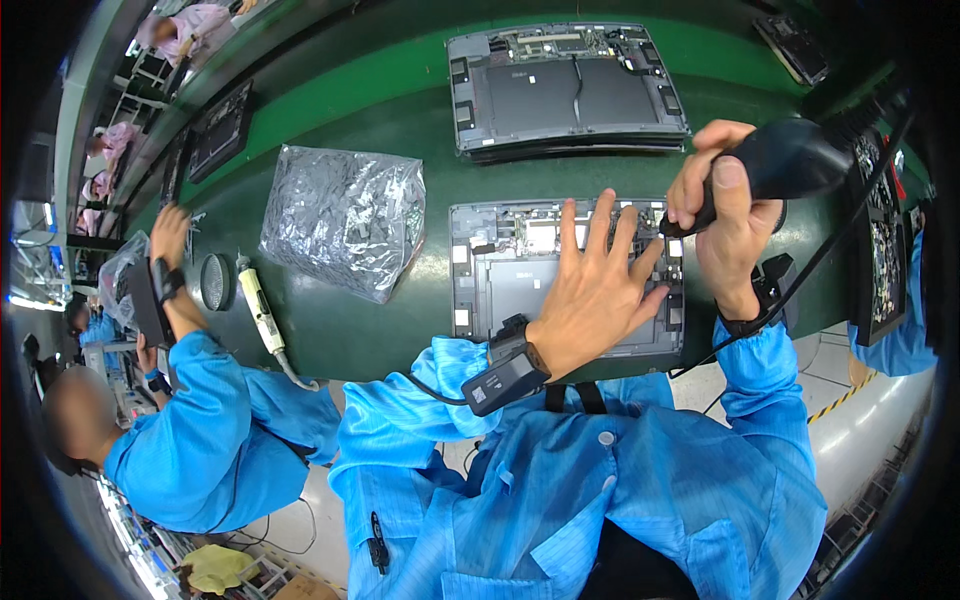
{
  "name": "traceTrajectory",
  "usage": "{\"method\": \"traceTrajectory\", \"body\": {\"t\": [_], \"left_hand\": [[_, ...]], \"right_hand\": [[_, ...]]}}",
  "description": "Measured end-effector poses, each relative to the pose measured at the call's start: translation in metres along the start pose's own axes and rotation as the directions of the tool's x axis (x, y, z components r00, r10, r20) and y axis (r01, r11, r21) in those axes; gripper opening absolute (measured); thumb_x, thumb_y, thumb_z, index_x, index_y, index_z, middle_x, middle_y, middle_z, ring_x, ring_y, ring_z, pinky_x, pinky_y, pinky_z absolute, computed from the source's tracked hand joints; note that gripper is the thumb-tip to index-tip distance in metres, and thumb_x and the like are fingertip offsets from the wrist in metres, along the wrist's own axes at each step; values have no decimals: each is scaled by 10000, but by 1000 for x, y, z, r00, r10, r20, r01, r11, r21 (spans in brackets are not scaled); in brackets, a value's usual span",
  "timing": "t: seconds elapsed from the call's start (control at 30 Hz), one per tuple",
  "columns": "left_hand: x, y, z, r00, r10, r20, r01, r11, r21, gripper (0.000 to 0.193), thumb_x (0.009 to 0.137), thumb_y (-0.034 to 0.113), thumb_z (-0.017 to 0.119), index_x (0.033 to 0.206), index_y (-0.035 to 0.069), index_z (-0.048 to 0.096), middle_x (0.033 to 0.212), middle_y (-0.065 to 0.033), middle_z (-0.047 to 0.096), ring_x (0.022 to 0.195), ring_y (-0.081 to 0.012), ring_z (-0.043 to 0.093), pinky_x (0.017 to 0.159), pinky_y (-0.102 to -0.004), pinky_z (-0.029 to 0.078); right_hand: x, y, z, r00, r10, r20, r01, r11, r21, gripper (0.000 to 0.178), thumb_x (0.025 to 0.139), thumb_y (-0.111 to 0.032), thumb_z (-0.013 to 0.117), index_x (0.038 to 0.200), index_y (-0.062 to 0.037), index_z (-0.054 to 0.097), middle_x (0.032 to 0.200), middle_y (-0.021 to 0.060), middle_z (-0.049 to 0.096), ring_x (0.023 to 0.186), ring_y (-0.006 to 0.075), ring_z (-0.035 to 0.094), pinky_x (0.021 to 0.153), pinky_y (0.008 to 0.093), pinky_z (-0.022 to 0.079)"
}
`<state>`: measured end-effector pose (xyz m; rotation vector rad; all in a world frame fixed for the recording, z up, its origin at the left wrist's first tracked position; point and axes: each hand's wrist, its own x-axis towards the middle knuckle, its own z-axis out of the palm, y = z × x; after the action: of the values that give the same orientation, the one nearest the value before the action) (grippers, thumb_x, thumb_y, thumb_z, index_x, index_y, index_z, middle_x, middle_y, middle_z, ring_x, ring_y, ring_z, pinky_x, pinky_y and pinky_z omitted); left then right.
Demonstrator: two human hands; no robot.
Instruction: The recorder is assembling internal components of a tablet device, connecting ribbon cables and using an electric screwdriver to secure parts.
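Observation:
Flat on an opened laptop base [510, 290] lies my left hand [590, 285], its fingers spread over the exposed inner parts. My right hand [735, 220] is closed around a black handheld tool [800, 160] with a bulky rounded body. The tool's narrow dark end comes down at the laptop base's upper right, beside my left fingertips; whether it touches cannot be made out. Both wrists wear black straps, and a dark device [505, 380] sits on the left one.
Beyond stands a stack of opened laptop bases [530, 95]. To the left are a clear bag of dark parts [345, 215], a cream electric screwdriver [260, 310] and a round dish [214, 282]. A co-worker [200, 440] sits at left. A black cable [845, 225] hangs at right.

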<state>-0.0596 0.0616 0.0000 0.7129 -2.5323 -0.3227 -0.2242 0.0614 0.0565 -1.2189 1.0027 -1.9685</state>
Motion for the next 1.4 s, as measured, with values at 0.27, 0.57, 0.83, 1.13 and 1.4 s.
{"method": "traceTrajectory", "body": {"t": [0.27, 0.57, 0.83, 1.13, 1.4], "left_hand": [[29, -46, -35, 992, -71, -103, 53, 984, -168, 220, 844, 153, 847, 1040, 60, 813, 1198, -115, 712, 1119, -320, 639, 969, -450, 463], [43, -53, -11, 999, -16, -33, 7, 965, -262, 132, 836, 107, 854, 952, 82, 796, 1090, -44, 732, 1051, -277, 628, 895, -422, 439], [41, -55, -17, 958, -258, -126, 180, 883, -433, 90, 832, 117, 870, 903, 85, 823, 944, -32, 780, 993, -239, 626, 926, -397, 492], [37, -57, -15, 938, -311, -151, 206, 854, -477, 85, 813, 105, 882, 875, 77, 831, 892, -34, 786, 968, -227, 615, 895, -388, 503], [33, -57, -16, 932, -343, -115, 242, 828, -505, 86, 814, 114, 882, 876, 83, 830, 966, -28, 778, 1025, -242, 607, 930, -408, 467]], "right_hand": [[62, -19, -44, 995, -103, 1, 98, 951, -294, 289, 1077, -215, 709, 1249, 8, 641, 935, 76, 701, 864, 150, 677, 833, 306, 534], [-11, -20, -56, 970, -65, 233, 208, 715, -667, 71, 978, -2, 718, 1041, 30, 724, 913, 68, 732, 802, 115, 679, 730, 273, 534], [-13, 12, -41, 953, 224, 203, -72, 821, -566, 147, 940, -8, 766, 1084, 24, 764, 858, 55, 746, 723, 77, 651, 642, 237, 506], [-8, 13, -31, 918, 269, 292, -18, 763, -646, 123, 923, 3, 785, 1038, 28, 751, 812, 52, 711, 624, 62, 544, 569, 251, 446], [-3, 13, -25, 890, 190, 415, 158, 726, -670, 128, 894, 29, 755, 993, 5, 678, 865, 74, 621, 682, 189, 563, 633, 337, 464]]}}
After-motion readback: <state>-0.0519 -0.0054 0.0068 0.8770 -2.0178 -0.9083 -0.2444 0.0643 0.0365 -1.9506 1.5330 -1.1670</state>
